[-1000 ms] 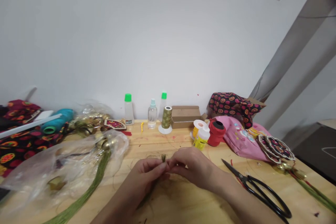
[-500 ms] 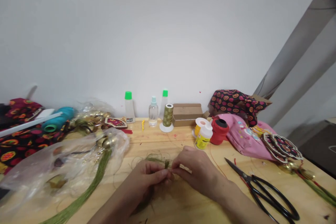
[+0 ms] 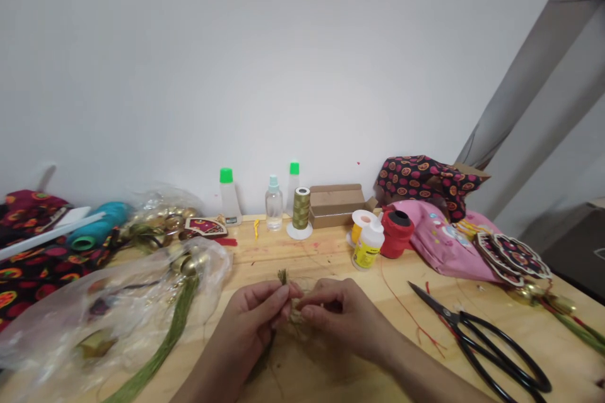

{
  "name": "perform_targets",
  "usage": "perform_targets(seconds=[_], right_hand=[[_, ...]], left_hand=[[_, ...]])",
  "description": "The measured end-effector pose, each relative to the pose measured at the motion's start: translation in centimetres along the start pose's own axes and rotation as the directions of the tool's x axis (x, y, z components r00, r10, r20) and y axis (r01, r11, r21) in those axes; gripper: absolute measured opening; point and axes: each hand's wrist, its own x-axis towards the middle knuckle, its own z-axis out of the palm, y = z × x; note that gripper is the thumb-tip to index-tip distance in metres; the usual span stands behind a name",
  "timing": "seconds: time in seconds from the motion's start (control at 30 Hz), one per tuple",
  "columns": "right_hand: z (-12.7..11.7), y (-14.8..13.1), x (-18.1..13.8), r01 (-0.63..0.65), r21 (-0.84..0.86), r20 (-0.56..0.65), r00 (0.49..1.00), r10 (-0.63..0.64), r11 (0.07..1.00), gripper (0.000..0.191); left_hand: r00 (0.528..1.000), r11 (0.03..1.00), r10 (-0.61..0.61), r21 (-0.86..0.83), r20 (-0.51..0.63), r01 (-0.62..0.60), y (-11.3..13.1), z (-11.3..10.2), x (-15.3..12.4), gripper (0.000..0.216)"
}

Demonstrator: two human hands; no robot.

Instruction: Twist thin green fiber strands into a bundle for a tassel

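My left hand (image 3: 258,315) and my right hand (image 3: 338,315) meet over the wooden table (image 3: 331,365), fingertips pinched together on a small bundle of olive-green threads (image 3: 282,277). The cut ends of the bundle stick up just above my left thumb. The rest of the threads hangs down behind my left hand, mostly hidden. Thin loose thread loops around the fingers. What my right fingertips press on is too small to make out.
Black scissors (image 3: 486,352) lie at the right. A clear plastic bag (image 3: 108,308) with gold bells and green tassels lies left. Along the wall stand glue bottles (image 3: 228,196), an olive thread spool (image 3: 300,209), a red spool (image 3: 396,234), a cardboard box (image 3: 338,203) and patterned cloth (image 3: 425,179).
The thread tuft now points upward above my left thumb instead of lying sideways. Both hands have shifted slightly nearer, and the view has drifted a little to the right.
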Motion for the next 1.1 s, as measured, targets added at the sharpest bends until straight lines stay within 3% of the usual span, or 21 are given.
perform_targets(seconds=[0.13,0.23,0.37,0.47,0.6,0.73,0.8,0.9,0.97,1.1], right_hand=[[0.0,-0.2,0.0,-0.141,0.479,-0.024,0.984,0.174,0.867,0.023],[-0.3,0.0,0.0,-0.196,0.639,-0.077,0.946,0.315,0.744,0.026],[-0.5,0.4,0.2,-0.165,0.748,-0.103,0.928,0.358,0.643,0.022],[-0.5,0.4,0.3,-0.145,0.742,-0.135,0.924,0.357,0.655,0.021],[-1.0,-0.2,0.2,-0.064,0.527,-0.242,0.944,0.222,0.848,0.016],[-1.2,-1.2,0.0,0.104,0.287,-0.188,0.981,-0.051,0.952,0.008],[-0.8,-1.3,-0.1,0.138,0.242,-0.147,0.984,-0.104,0.961,0.009],[0.0,-1.0,-0.1,0.161,0.232,-0.166,0.978,-0.124,0.959,0.01],[0.4,-0.6,0.1,0.154,0.246,-0.195,0.975,-0.106,0.957,0.012],[0.6,0.0,0.4,0.106,0.268,-0.251,0.967,-0.036,0.958,0.011]], left_hand=[[0.999,0.998,-0.017,0.056,0.039,0.015,-0.3,0.0,-0.1,0.009],[0.999,0.991,-0.035,0.13,0.033,0.031,-0.6,-0.2,0.0,0.011],[0.999,0.985,-0.048,0.168,0.018,0.045,-1.0,-0.5,0.1,0.014],[0.999,0.983,-0.049,0.175,0.02,0.045,-1.3,-0.7,0.3,0.014],[1.0,0.982,-0.007,0.189,-0.003,0.008,-1.1,-0.8,0.4,0.019],[0.96,0.975,0.176,0.175,-0.219,-0.138,0.1,-0.1,0.2,0.015],[0.953,0.99,0.135,0.086,-0.27,-0.116,0.5,0.5,-0.1,0.015],[0.993,0.994,-0.038,-0.108,-0.111,0.026,0.3,1.5,-0.5,0.016],[0.996,0.981,-0.087,-0.173,-0.019,0.082,-0.2,2.0,-0.7,0.013],[0.988,0.964,-0.158,-0.215,-0.002,0.153,-1.2,2.3,-0.5,0.012]])
